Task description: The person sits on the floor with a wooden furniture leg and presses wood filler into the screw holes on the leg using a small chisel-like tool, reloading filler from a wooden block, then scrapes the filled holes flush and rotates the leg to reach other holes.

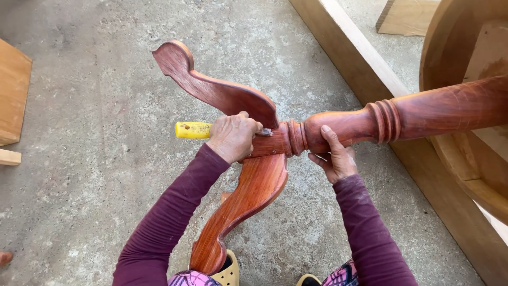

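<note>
Curved leg [241, 206] closest — solid, heavy hardwood. Left hand [232, 137] wraps a yellow-handled tool [193, 130], right hand [336, 156] cups the turned column [370, 122] — best grip there.

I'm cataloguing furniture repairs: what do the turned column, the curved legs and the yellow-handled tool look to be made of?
Turned column: apparently solid wood, reddish-brown glossy stain or varnish; grain and sheen show. Curved legs: same reddish wood, visible grain streaks. Tool handle, held in the left hand: likely yellow plastic, matte and scuffed; its tip looks like grey metal. The right hand grips the column.

Tool tip [266, 132] hidden behind left hand [233, 137].
</note>
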